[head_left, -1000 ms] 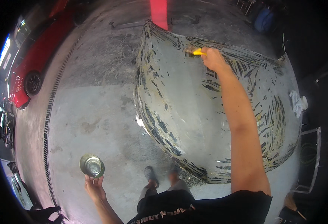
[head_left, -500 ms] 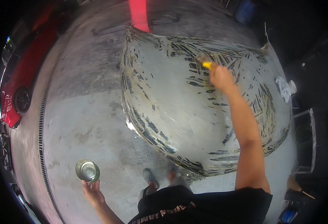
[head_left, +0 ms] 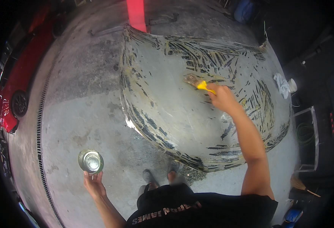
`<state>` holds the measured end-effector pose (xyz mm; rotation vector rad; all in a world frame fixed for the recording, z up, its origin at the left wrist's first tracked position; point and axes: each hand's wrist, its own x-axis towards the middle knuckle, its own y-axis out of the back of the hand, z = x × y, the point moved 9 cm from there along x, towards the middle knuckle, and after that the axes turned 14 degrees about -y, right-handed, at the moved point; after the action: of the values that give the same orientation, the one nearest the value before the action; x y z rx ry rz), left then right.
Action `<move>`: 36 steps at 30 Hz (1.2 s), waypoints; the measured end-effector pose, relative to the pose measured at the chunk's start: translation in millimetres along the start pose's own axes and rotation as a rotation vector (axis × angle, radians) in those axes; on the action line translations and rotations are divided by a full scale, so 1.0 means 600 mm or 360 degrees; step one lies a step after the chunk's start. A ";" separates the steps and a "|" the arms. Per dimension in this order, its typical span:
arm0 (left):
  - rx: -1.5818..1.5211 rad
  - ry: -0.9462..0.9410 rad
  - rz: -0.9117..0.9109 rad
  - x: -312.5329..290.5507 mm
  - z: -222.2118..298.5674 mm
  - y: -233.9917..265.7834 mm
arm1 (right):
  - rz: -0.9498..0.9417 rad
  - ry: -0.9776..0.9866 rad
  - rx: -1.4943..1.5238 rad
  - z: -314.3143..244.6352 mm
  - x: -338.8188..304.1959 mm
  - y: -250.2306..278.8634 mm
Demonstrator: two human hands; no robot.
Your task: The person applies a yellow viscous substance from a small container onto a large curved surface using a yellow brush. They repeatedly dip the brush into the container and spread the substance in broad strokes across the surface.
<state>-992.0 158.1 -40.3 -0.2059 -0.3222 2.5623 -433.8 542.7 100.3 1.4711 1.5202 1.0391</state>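
Observation:
A car hood (head_left: 167, 106) lies in front of me, its grey surface streaked with black and yellowish scraped marks, densest along the far and right edges. My right hand (head_left: 224, 98) is closed around the handle of a paintbrush (head_left: 202, 84) with a yellow handle and dark, wet-looking bristles. Those bristles rest on or just over the hood's middle; I cannot tell contact for certain. Low on the left, away from the hood, my left hand (head_left: 94, 184) holds a round, see-through greenish cup (head_left: 91, 161) with clear-looking liquid inside.
A red post (head_left: 136, 15) rises behind the hood's far left corner. A white plastic bag (head_left: 281, 85) and a white cup (head_left: 292, 85) sit at its right edge. A floor drain (head_left: 40, 140) runs along the left, before a red car (head_left: 26, 76). A broom (head_left: 300, 184) lies lower right.
My right hand has drawn the brush nearer to me, and its bristles now point left over the hood's middle. The left hand and cup have barely shifted.

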 end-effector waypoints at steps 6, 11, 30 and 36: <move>0.0017 -0.0037 0.0019 -0.004 0.018 0.000 | 0.0047 0.0067 -0.0138 0.009 -0.003 0.068; 0.0004 -0.0053 0.0035 -0.005 0.015 -0.006 | 0.0108 0.0015 -0.0166 0.025 -0.013 0.053; 0.0054 0.0018 -0.0054 -0.016 -0.008 -0.008 | -0.0073 -0.0109 -0.0015 0.145 0.011 0.103; 0.0007 0.0081 -0.0192 0.003 -0.027 -0.087 | 0.0368 -0.0262 -0.0402 0.143 -0.007 0.109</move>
<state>-964.2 205.3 -41.7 -0.2424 -0.3009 2.4340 -329.8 542.6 128.7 1.5335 1.0790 1.1662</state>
